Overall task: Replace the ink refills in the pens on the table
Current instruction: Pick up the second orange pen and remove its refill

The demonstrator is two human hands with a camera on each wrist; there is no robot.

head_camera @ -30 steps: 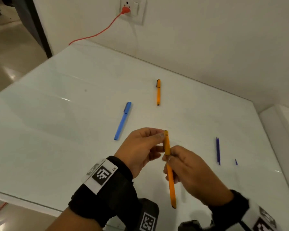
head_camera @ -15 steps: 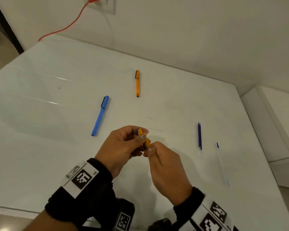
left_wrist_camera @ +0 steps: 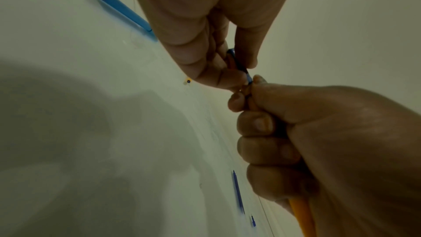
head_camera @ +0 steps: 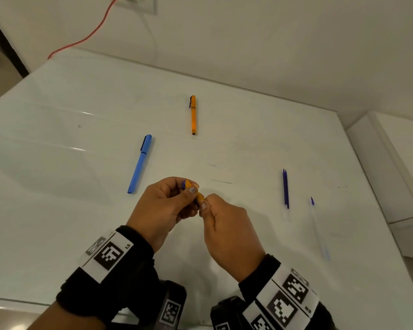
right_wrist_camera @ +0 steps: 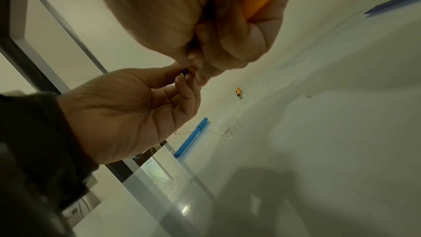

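Fingers (head_camera: pixel 191 189) of left hand (head_camera: pixel 163 208) pinch orange pen (head_camera: pixel 199 197) end; right hand (head_camera: pixel 227 231) grips barrel; wristband reads "LS".

Held orange pen (head_camera: pixel 199 196) was mostly hidden inside both hands in the head view; only a short stretch showed at centre. Its barrel ran off the top edge in the right wrist view. Clear refill (head_camera: pixel 319 231) at right was too faint to trace fully. Wall socket (head_camera: pixel 138 3) was cut by the top edge.
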